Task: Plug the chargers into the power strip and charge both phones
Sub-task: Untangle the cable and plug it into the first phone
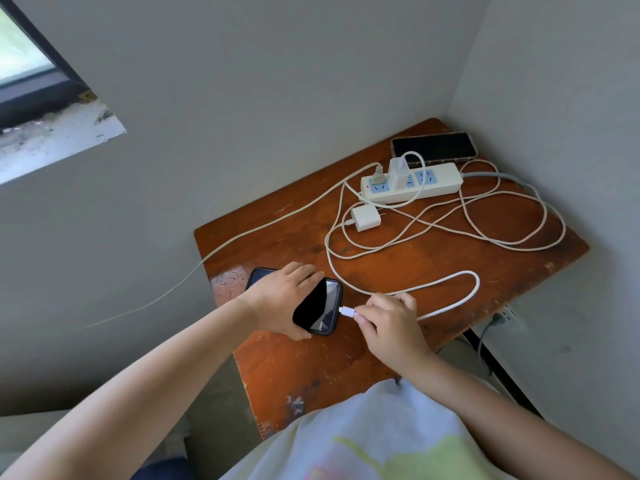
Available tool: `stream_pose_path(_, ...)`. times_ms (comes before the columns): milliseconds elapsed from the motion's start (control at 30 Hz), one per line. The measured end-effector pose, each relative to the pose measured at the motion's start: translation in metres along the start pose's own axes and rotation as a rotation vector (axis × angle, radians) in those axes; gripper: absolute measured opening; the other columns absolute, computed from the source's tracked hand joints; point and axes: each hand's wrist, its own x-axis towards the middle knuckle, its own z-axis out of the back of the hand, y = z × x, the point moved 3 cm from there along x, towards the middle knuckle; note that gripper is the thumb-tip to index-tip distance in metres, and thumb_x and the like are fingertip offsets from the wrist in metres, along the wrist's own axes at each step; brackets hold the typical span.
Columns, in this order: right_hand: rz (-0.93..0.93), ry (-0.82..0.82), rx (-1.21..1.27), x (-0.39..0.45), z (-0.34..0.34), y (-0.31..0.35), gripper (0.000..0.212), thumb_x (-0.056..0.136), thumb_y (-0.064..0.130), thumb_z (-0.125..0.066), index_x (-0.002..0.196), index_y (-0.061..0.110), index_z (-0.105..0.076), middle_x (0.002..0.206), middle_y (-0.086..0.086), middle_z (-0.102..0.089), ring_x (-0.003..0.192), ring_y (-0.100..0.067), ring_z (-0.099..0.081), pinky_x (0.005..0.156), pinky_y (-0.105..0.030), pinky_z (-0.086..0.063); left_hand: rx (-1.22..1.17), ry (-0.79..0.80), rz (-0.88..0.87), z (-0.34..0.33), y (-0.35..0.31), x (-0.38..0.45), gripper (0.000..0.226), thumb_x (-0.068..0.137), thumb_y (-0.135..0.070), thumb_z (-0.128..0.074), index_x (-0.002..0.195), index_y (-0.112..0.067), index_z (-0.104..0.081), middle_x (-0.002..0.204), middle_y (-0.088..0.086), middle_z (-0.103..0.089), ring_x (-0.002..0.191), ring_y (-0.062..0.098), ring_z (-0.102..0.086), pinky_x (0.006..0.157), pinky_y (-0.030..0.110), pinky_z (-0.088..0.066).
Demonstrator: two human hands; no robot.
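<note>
Phones: two. The near phone (317, 304) lies screen-up on the near-left part of the wooden table (398, 271); the far phone (434, 146) lies flat at the far edge, just behind the power strip (412, 181).
Chargers: two white blocks. One charger (398, 171) stands plugged into the strip's middle socket; the loose charger (366, 218) lies on the table just in front of the strip, prongs free.
Other plug: one grey plug (379, 171) sits in the strip's left socket (its cord runs off the table's left edge).
Sockets: three in view, the right one unfilled.
Left hand: the left hand (284, 299) is clamped over the near phone, fingers on its far edge and thumb on its near edge.
Right hand: the right hand (391, 322) pinches the white cable connector (346, 311), its tip just beside the phone's right end; whether it touches, I cannot tell.
Cables: white cable loops (502, 216) sprawl across the right half.
Edges: the table sits in a wall corner, walls far and right.
Open room: bare wood along the near edge and in the centre.
</note>
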Motion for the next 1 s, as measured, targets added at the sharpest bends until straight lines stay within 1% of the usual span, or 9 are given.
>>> stream_pose_path(167, 0.002, 0.003, -0.008, 0.000, 0.002, 0.002, 0.014, 0.058, -0.001, -0.083, 0.066, 0.007, -0.073, 0.057, -0.008, -0.069, 0.053, -0.021, -0.065, 0.061, -0.032, -0.040, 0.007, 0.009, -0.012, -0.001, -0.003, -0.001, 0.094, 0.068, -0.055, -0.066, 0.141, -0.016, -0.020, 0.147, 0.007, -0.029, 0.133, 0.024, -0.023, 0.108, 0.031, -0.026)
stream_pose_path(300, 0.016, 0.022, -0.025, 0.001, 0.004, 0.004, 0.014, 0.057, 0.000, -0.083, 0.064, 0.008, -0.073, 0.056, -0.007, -0.069, 0.054, -0.020, -0.065, 0.057, -0.038, -0.049, 0.021, 0.019, -0.009, -0.002, -0.002, 0.000, 0.095, 0.068, -0.056, -0.065, 0.141, -0.017, -0.019, 0.147, 0.006, -0.029, 0.133, 0.024, -0.023, 0.108, 0.031, -0.026)
stream_pose_path(467, 0.031, 0.070, -0.035, 0.002, 0.006, 0.006, 0.013, 0.057, 0.002, -0.083, 0.062, 0.008, -0.073, 0.057, -0.007, -0.069, 0.055, -0.020, -0.066, 0.059, -0.040, -0.052, 0.031, 0.031, -0.011, -0.001, -0.004, 0.001, 0.094, 0.068, -0.056, -0.065, 0.141, -0.016, -0.019, 0.147, 0.007, -0.030, 0.133, 0.024, -0.023, 0.108, 0.031, -0.027)
stream_pose_path(567, -0.027, 0.125, -0.007, 0.005, 0.002, 0.002, 0.003, 0.071, 0.001, -0.074, 0.072, 0.004, -0.074, 0.068, -0.013, -0.072, 0.066, -0.027, -0.067, 0.071, -0.043, -0.047, 0.026, 0.011, -0.005, 0.000, -0.006, 0.001, 0.095, 0.068, -0.056, -0.065, 0.141, -0.015, -0.020, 0.147, 0.008, -0.030, 0.133, 0.025, -0.023, 0.108, 0.031, -0.026)
stream_pose_path(633, -0.073, 0.172, 0.018, 0.007, 0.000, -0.002, 0.009, 0.081, 0.005, -0.064, 0.083, 0.003, -0.073, 0.081, -0.016, -0.072, 0.077, -0.029, -0.065, 0.080, -0.042, -0.041, 0.023, -0.004, -0.001, -0.001, -0.007, 0.001, 0.095, 0.068, -0.056, -0.064, 0.141, -0.015, -0.019, 0.147, 0.008, -0.029, 0.133, 0.025, -0.023, 0.108, 0.031, -0.026)
stream_pose_path(667, -0.074, 0.171, 0.022, 0.008, 0.001, -0.001, 0.010, 0.082, 0.005, -0.063, 0.083, 0.002, -0.073, 0.081, -0.016, -0.072, 0.077, -0.029, -0.065, 0.080, -0.042, -0.040, 0.021, -0.010, 0.004, -0.001, -0.008, 0.000, 0.095, 0.068, -0.056, -0.064, 0.141, -0.015, -0.019, 0.147, 0.008, -0.029, 0.133, 0.025, -0.023, 0.108, 0.030, -0.026)
stream_pose_path(733, -0.049, 0.141, 0.009, 0.007, 0.003, 0.002, 0.002, 0.073, 0.000, -0.071, 0.073, 0.002, -0.073, 0.070, -0.016, -0.071, 0.066, -0.029, -0.066, 0.071, -0.044, -0.046, 0.019, -0.014, 0.011, -0.001, -0.009, 0.001, 0.095, 0.069, -0.056, -0.063, 0.141, -0.014, -0.018, 0.148, 0.007, -0.028, 0.133, 0.024, -0.022, 0.108, 0.030, -0.025)
stream_pose_path(833, -0.003, 0.109, -0.010, 0.006, 0.005, 0.005, 0.012, 0.060, -0.004, -0.080, 0.061, 0.004, -0.071, 0.056, -0.011, -0.068, 0.052, -0.023, -0.064, 0.059, -0.041, -0.050, 0.034, 0.003, -0.011, 0.000, -0.010, 0.003, 0.094, 0.070, -0.056, -0.063, 0.141, -0.014, -0.019, 0.148, 0.008, -0.029, 0.133, 0.024, -0.022, 0.109, 0.029, -0.023)
stream_pose_path(1000, 0.034, 0.139, -0.025, 0.006, 0.004, 0.003, 0.013, 0.058, -0.002, -0.082, 0.059, 0.005, -0.071, 0.054, -0.009, -0.067, 0.052, -0.022, -0.064, 0.058, -0.040, -0.052, 0.031, 0.016, -0.024, 0.000, -0.013, 0.004, 0.092, 0.071, -0.054, -0.064, 0.141, -0.014, -0.020, 0.147, 0.008, -0.030, 0.133, 0.025, -0.023, 0.109, 0.030, -0.024)
